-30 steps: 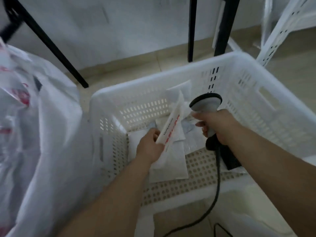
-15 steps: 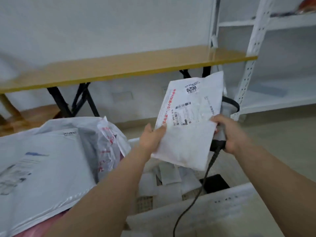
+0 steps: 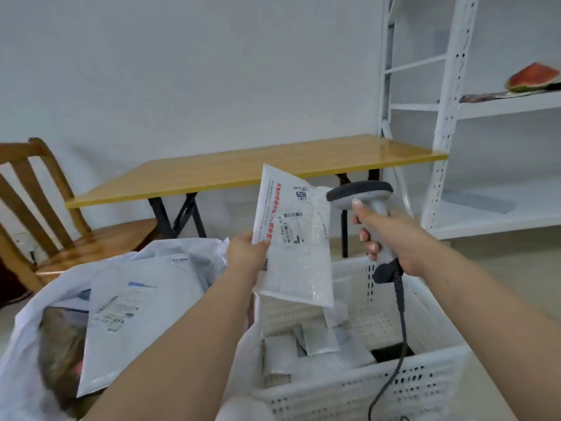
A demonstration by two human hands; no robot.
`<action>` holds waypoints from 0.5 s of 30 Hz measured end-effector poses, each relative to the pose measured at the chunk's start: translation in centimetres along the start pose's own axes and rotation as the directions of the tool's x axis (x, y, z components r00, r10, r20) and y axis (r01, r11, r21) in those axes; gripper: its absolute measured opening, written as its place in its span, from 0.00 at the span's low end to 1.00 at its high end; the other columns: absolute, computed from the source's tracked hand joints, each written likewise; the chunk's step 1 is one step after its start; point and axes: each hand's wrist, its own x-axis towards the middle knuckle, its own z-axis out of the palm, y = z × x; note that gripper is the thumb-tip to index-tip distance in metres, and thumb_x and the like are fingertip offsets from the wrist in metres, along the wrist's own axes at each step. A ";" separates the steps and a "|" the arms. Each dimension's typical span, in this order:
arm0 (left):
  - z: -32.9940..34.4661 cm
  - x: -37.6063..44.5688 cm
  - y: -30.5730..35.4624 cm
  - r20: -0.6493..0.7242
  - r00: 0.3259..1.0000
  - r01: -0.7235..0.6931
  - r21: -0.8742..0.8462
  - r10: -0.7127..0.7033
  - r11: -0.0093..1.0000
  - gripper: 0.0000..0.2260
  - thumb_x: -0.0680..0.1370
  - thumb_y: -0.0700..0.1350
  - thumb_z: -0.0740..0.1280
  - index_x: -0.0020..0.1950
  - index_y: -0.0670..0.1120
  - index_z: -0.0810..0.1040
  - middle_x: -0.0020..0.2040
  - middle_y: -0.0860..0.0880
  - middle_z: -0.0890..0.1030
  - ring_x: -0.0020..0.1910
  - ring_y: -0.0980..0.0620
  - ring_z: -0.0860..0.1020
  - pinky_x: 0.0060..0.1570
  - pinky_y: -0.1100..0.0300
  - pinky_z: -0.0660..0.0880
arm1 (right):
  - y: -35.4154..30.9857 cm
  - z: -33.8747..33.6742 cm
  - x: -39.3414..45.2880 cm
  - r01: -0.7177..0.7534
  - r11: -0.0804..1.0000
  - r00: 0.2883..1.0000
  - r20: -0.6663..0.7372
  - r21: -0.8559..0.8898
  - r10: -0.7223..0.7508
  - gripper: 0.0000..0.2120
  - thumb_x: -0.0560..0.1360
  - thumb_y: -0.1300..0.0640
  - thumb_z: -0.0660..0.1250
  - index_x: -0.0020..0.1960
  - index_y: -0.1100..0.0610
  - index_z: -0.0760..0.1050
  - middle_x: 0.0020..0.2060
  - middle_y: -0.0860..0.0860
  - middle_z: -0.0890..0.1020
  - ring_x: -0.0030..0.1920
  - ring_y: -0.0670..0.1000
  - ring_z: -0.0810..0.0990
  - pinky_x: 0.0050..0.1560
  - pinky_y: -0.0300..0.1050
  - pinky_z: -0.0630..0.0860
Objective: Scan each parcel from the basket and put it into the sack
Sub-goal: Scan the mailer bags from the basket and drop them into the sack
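Head view, left hand (image 3: 247, 252) pinching parcel (image 3: 293, 238) upright, right hand (image 3: 391, 238) gripping scanner (image 3: 361, 194) just beside it

White labelled parcel (image 3: 293, 238) held upright above white basket (image 3: 394, 387), sack (image 3: 60, 299) beside.

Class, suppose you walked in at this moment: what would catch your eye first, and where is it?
A white parcel held up at centre by the left hand, with the right hand aiming a grey scanner at it. Below sit the white basket and, left, the stuffed sack.
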 end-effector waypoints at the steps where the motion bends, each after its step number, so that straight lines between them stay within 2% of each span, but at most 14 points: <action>1: -0.3 -0.2 0.0 -0.006 1.000 0.005 -0.010 -0.005 1.000 0.11 0.77 0.40 0.69 0.59 0.43 0.82 0.45 0.46 0.82 0.46 0.43 0.81 0.52 0.50 0.79 | -0.5 0.6 -0.5 0.005 0.999 0.999 0.051 -0.050 -0.002 0.22 0.76 0.41 0.67 0.52 0.61 0.77 0.28 0.50 0.73 0.23 0.48 0.67 0.27 0.43 0.69; 4: -1.2 -0.4 0.0 -0.042 0.999 0.031 -0.006 -0.031 1.000 0.11 0.77 0.40 0.70 0.58 0.42 0.82 0.48 0.44 0.83 0.48 0.42 0.82 0.51 0.48 0.81 | -1.6 2.0 -1.4 0.025 0.992 0.993 0.114 -0.125 -0.011 0.24 0.75 0.39 0.66 0.51 0.62 0.77 0.27 0.50 0.73 0.23 0.47 0.66 0.26 0.42 0.68; 7: -2.1 -0.3 0.0 -0.072 0.996 0.050 -0.023 -0.051 0.999 0.10 0.77 0.39 0.70 0.57 0.43 0.83 0.47 0.45 0.83 0.46 0.43 0.82 0.50 0.50 0.81 | -2.0 2.8 -1.8 0.030 0.989 0.993 0.118 -0.145 -0.013 0.24 0.75 0.39 0.67 0.50 0.62 0.77 0.27 0.50 0.73 0.23 0.48 0.66 0.27 0.42 0.68; 15: -3.8 -0.1 -0.7 -0.116 0.991 0.060 -0.034 -0.063 0.998 0.11 0.78 0.40 0.69 0.60 0.43 0.82 0.46 0.47 0.81 0.46 0.45 0.80 0.49 0.53 0.78 | -2.7 3.5 -2.8 0.024 0.996 0.993 0.114 -0.089 -0.014 0.23 0.75 0.40 0.67 0.51 0.62 0.76 0.28 0.51 0.72 0.23 0.48 0.66 0.25 0.41 0.68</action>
